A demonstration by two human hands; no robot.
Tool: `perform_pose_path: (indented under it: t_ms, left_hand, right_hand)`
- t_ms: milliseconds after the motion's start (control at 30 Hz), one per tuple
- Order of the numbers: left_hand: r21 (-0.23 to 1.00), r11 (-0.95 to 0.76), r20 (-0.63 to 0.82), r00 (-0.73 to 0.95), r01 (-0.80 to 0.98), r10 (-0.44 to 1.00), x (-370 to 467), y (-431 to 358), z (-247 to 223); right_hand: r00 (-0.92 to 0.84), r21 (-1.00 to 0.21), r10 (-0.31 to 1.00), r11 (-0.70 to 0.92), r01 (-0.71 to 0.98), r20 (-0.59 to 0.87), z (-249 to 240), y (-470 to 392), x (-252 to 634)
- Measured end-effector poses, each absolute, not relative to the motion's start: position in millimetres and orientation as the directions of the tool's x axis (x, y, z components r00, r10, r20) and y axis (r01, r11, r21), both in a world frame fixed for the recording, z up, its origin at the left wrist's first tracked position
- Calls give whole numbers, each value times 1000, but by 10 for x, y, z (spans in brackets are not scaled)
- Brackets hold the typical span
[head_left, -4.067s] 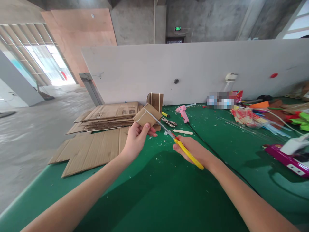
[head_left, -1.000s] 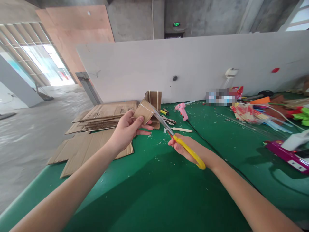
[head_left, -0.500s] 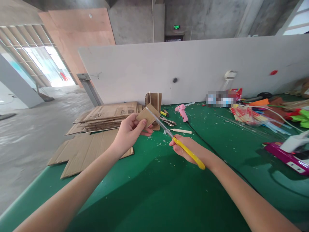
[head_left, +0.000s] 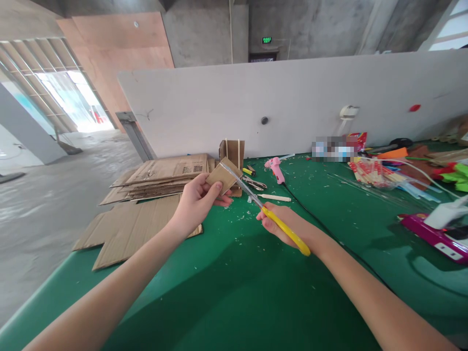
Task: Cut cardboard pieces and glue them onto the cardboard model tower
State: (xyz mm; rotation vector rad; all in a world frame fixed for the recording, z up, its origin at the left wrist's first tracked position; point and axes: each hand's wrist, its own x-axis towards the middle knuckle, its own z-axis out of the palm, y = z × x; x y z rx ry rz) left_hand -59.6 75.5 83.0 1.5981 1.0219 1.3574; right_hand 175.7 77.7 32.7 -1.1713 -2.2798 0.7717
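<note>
Your table (head_left: 226, 297) lies beneath everything; the stack (head_left: 166, 168) sits beyond your left hand (head_left: 195, 197); that hand pinches the card (head_left: 220, 179), thumb above, fingers closed below, holding it up off the table; your right hand (head_left: 283, 222) wraps the handles of the scissors (head_left: 269, 213), fingers curled tight; handle gap, cannot tell; one blade shows across the card's upper right, the other is hidden; judgement: grip the card flat and steady, thumb clear of the blade line; turn the card, not the wrist; favour short, even strokes.
</note>
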Motion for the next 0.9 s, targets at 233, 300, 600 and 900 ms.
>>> perform_pose_path:
  t_ms: [233, 300, 600, 900]
  left_hand:
    - [924, -361, 348, 114, 124, 931, -582, 712, 872]
    - [926, -357, 343, 122, 124, 932, -586, 711, 873]
    - [930, -354, 341, 132, 101, 931, -595, 726, 866]
    - [942, -320, 308, 123, 97, 943, -618, 732, 861]
  right_hand:
    - [-442, -569, 887, 435, 698, 137, 342, 756, 1713]
    - [-428, -568, 895, 417, 709, 124, 363, 737, 1698]
    - [-444, -522, 876, 471, 711, 185, 391, 688, 1661]
    - [-461, -508, 868, 486, 711, 186, 306, 711, 1665]
